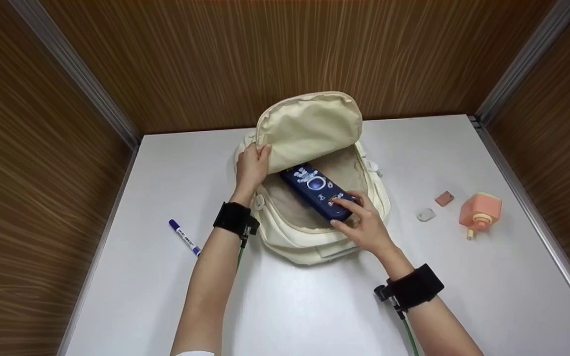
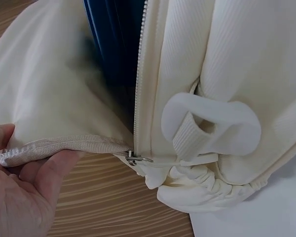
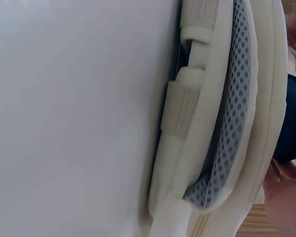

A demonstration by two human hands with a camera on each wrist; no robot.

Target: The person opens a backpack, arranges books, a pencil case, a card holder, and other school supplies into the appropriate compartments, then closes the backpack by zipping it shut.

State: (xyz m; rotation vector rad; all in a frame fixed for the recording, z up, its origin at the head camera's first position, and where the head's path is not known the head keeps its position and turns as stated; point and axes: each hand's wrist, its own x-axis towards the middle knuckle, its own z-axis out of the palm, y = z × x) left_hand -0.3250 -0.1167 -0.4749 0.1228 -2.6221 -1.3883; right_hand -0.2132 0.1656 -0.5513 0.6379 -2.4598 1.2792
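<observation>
A cream backpack [image 1: 290, 247] lies on the white table with its front flap [image 1: 309, 123] unzipped and raised. My left hand [image 1: 253, 168] pinches the flap's edge at its left side; the left wrist view shows thumb and fingers on the zipper tape [image 2: 64, 143]. With my right hand [image 1: 366, 225] I grip the near end of a dark blue case [image 1: 314, 190] printed with an astronaut and a planet. It slants over the bag's opening, its far end under the flap. In the right wrist view the case [image 3: 292, 121] shows only in part, behind the backpack's side.
A marker pen [image 1: 184, 237] lies left of the backpack, beside my left forearm. To the right are a grey-white eraser-like piece [image 1: 426, 214], a small reddish block [image 1: 444, 199] and a pink bottle [image 1: 481, 210] with a pump-like top. Wood-grain panels [image 1: 191, 64] enclose the table.
</observation>
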